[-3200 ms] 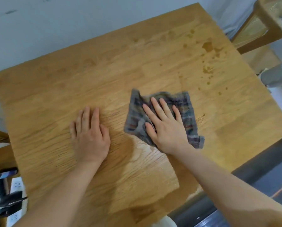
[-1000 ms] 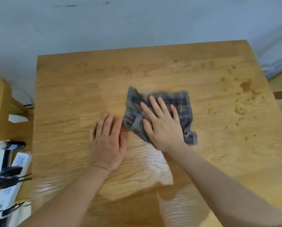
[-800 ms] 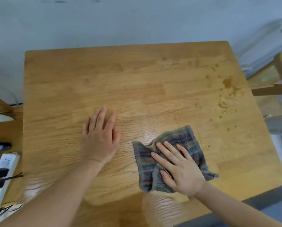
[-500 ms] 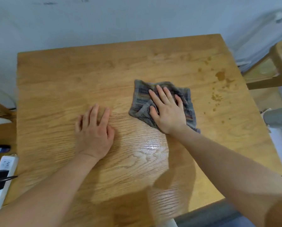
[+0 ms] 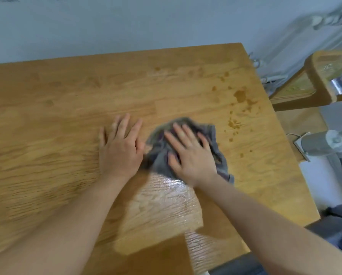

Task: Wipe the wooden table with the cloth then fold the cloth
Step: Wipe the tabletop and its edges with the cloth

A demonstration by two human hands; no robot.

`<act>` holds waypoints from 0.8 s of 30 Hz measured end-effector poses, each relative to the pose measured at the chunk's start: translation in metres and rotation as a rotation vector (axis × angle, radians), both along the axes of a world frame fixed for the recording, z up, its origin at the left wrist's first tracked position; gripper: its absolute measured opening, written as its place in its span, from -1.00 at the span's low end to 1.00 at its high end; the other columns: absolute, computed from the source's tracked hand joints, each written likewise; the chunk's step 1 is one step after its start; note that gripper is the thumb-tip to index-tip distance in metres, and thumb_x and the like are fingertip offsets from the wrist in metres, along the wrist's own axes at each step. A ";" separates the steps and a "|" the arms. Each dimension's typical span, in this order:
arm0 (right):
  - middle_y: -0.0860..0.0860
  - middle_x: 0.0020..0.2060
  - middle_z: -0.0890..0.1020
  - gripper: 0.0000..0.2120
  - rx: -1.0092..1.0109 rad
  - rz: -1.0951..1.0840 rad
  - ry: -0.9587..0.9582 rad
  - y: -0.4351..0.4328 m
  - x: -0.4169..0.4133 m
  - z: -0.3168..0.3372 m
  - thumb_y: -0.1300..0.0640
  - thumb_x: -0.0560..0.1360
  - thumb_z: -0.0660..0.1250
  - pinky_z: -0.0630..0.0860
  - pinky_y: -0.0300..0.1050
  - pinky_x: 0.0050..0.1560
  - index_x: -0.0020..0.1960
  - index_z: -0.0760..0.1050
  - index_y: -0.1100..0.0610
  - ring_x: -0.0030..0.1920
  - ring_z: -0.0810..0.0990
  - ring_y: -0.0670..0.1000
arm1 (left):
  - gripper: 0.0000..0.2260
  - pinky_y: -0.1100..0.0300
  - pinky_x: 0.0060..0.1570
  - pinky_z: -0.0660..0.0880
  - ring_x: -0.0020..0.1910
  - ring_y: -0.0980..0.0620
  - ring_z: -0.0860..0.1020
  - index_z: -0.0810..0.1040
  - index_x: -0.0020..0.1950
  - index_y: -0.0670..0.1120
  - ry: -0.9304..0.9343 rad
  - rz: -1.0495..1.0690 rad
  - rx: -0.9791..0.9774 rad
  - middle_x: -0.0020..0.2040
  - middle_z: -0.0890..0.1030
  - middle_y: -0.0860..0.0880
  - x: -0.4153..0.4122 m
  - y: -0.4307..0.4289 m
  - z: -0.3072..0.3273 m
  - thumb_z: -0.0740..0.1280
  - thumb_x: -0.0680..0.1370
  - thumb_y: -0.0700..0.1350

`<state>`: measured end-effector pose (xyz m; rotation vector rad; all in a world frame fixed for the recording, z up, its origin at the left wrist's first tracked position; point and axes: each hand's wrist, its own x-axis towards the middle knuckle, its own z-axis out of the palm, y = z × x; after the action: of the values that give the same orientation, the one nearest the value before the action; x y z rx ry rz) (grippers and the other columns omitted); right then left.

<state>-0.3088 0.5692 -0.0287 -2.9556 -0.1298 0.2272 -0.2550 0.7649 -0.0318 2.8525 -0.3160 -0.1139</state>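
A grey striped cloth lies bunched near the middle of the wooden table. My right hand presses flat on the cloth with spread fingers and hides most of it. Just left of it, my left hand rests palm down on the bare wood, its thumb side touching the cloth's left edge. Brown spill spots dot the table to the right of the cloth and toward the far right corner. The wood below my hands shines wet.
A wooden chair stands past the table's right edge. A grey cylinder-shaped device sits below it on the right. A pale wall runs behind the table's far edge.
My right hand slid the cloth left and a little nearer, so the cloth now meets my left hand. The cloth is more bunched. My left hand stayed flat on the wood.
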 end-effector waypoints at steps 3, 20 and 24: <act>-0.05 0.59 0.05 -0.46 -0.009 -0.116 -0.002 -0.004 0.071 0.000 -0.16 0.61 -0.06 -0.02 0.18 0.51 0.57 0.04 -0.14 0.57 -0.04 -0.02 | -0.58 -0.21 0.43 0.07 0.51 -0.06 0.16 0.34 0.45 0.08 -0.017 0.022 0.010 0.51 0.29 -0.05 0.002 -0.001 0.001 0.05 0.59 0.03; -0.05 0.59 0.01 -0.45 0.029 -0.094 0.018 0.010 0.142 -0.002 -0.17 0.61 -0.08 -0.10 0.19 0.51 0.58 0.00 -0.11 0.57 -0.08 -0.01 | -0.55 -0.21 0.42 0.11 0.51 -0.08 0.18 0.32 0.46 0.08 -0.008 0.029 0.120 0.51 0.29 -0.05 0.000 -0.005 0.003 0.03 0.57 0.02; -0.05 0.59 0.03 -0.46 0.070 -0.163 -0.006 0.021 0.108 0.001 -0.13 0.62 -0.07 -0.08 0.17 0.52 0.58 0.04 -0.07 0.58 -0.06 -0.01 | -0.56 -0.21 0.40 0.14 0.49 -0.08 0.22 0.40 0.41 0.07 -0.021 0.039 0.091 0.49 0.33 -0.04 0.006 -0.004 0.003 0.08 0.53 0.01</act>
<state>-0.2012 0.5901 -0.0282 -2.8782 0.1000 0.1878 -0.2494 0.7605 -0.0285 2.9497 -0.2656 -0.0934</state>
